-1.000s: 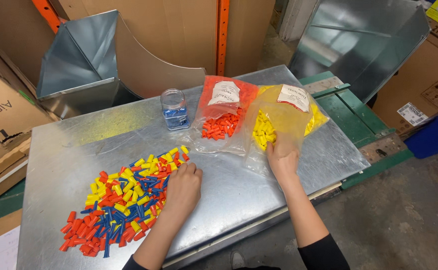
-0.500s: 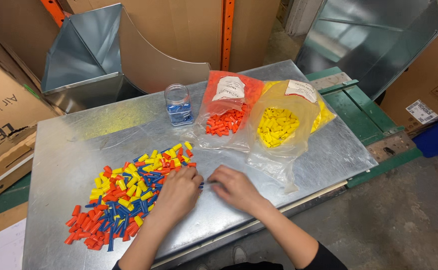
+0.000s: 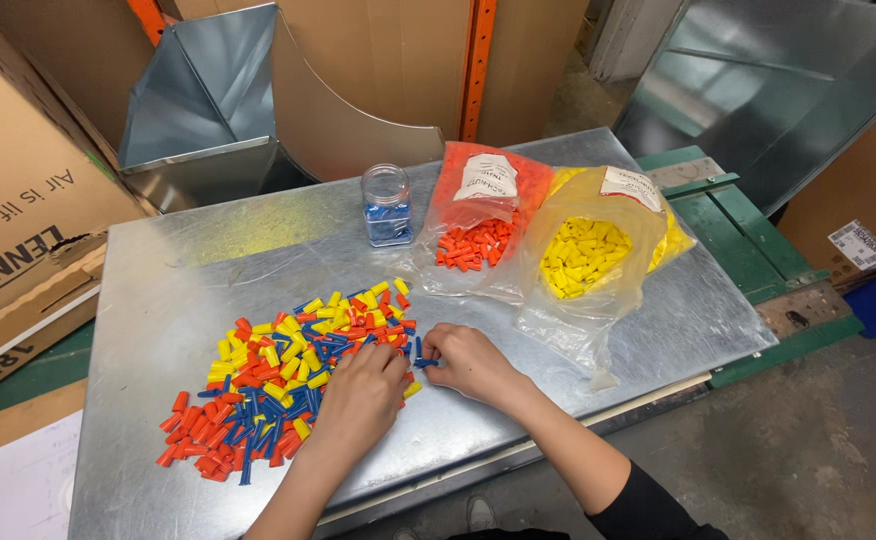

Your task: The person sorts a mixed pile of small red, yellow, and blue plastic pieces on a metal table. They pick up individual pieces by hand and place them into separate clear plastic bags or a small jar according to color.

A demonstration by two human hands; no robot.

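Connector pile (image 3: pixel 278 385): left hand (image 3: pixel 363 390) flat, right hand (image 3: pixel 468 360) pinching.

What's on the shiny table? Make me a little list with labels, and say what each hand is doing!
Table: grey sheet-metal top
Pile: mixed orange, yellow and blue caps
Left hand: resting on the pile's right edge
Right hand: pinching a blue cap beside the pile
Jar: clear jar with blue caps inside
Bags: orange-cap bag; yellow-cap bag, both open
Behind: metal duct piece, cardboard boxes
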